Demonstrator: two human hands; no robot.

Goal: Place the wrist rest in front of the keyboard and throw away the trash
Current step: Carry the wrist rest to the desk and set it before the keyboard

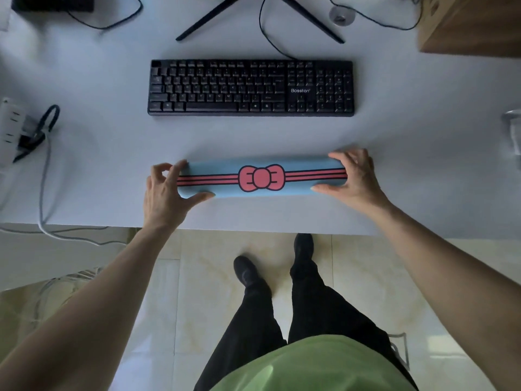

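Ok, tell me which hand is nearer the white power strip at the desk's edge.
Left. The left hand grips the blue wrist rest's end on the white power strip's side; the right hand holds the far end.

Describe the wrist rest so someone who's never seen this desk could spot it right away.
Find the black keyboard in the middle of the white desk. Nearer the desk's front edge, apart from the keyboard, lies a long light blue wrist rest, a hand at each end. Only it has pink stripes and a pink bow.
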